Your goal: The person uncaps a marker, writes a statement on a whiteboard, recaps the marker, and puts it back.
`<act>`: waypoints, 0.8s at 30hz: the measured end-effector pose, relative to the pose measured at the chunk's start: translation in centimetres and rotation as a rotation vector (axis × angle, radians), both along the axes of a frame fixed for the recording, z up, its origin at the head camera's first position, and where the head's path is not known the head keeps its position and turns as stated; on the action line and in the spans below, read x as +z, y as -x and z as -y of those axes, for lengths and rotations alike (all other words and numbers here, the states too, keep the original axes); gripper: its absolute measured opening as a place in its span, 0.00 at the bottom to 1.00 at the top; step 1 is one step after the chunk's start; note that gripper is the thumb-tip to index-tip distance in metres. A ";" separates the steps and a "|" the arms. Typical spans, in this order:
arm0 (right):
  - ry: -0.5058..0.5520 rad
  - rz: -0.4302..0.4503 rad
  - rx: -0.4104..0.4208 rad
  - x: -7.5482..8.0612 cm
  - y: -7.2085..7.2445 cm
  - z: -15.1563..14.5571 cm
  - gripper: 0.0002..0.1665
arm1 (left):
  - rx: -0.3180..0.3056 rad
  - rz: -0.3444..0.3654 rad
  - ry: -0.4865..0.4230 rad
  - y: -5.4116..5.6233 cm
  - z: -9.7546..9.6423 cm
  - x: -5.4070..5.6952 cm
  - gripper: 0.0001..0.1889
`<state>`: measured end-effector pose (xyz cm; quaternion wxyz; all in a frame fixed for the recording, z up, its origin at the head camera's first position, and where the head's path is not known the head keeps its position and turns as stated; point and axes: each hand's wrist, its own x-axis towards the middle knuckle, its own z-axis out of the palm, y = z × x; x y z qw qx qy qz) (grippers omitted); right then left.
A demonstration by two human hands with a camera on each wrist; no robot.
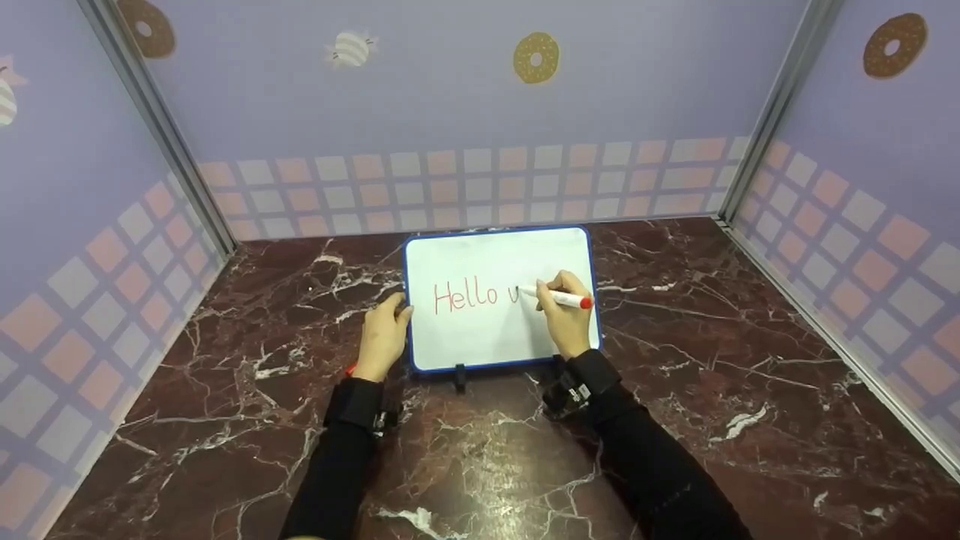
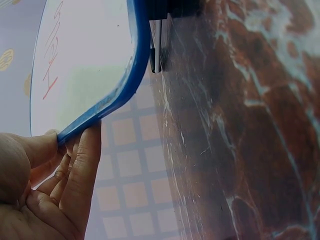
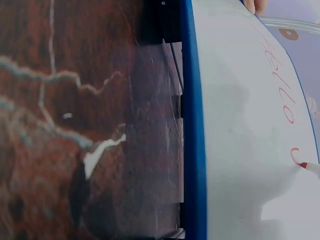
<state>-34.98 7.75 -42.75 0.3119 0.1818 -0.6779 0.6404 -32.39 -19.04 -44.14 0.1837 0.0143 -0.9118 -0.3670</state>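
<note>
A white dry-erase board (image 1: 480,341) with a blue frame stands tilted back on black feet (image 1: 460,379). Red handwriting on it reads "Hello", followed by the start of another letter. My right hand (image 1: 568,322) grips a white marker (image 1: 559,298) with a red end, its tip on the board at that letter. In the right wrist view the red marker tip (image 3: 303,165) meets the end of a curved red stroke. At the board's left edge, my left hand (image 1: 384,335) pinches the blue frame (image 2: 131,82), thumb in front and fingers behind.
A dark red marbled tabletop (image 1: 247,420) spreads around the board. Lilac walls with a checkered band (image 1: 442,187) enclose it at the back and both sides, joined by metal corner posts (image 1: 161,135). A small red thing (image 1: 350,370) shows beside my left wrist, mostly hidden.
</note>
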 end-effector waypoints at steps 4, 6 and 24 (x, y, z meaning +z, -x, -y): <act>0.007 0.015 0.005 0.0 0.0 -0.1 0.15 | -0.007 -0.001 0.003 0.0 0.0 0.0 0.19; 0.008 0.013 0.009 0.0 0.0 -0.2 0.15 | -0.002 -0.002 0.004 0.1 -0.1 0.0 0.19; 0.029 -0.051 -0.053 0.0 0.2 -0.3 0.15 | 0.009 -0.002 0.003 0.0 -0.1 0.0 0.19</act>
